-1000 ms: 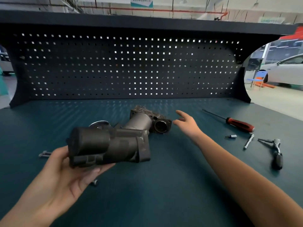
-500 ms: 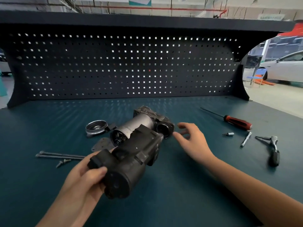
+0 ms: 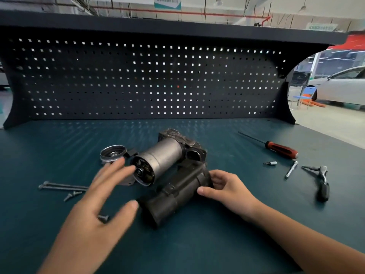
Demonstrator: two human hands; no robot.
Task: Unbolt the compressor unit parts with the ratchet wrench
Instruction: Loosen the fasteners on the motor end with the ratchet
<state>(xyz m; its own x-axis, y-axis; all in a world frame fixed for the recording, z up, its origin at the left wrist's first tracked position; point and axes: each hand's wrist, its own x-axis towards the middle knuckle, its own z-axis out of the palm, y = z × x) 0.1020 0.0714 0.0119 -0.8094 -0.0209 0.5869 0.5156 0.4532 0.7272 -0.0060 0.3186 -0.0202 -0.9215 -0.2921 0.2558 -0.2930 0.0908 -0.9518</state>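
Head view: black housing [image 3: 177,196] is laid mid-bench [image 3: 197,244], just beside the grey motor [image 3: 162,159]; its right end is gripped by the right hand [image 3: 225,188]. Left hand [image 3: 102,198] is spread, blurred, holding nothing. Ratchet wrench [image 3: 322,182] is seen lying at the right, well apart.

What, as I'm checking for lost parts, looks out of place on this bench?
Loose fasteners lie scattered on the mat: two long bolts, small screws and a short bolt by the left hand. The silver motor lies open-ended, insides exposed.
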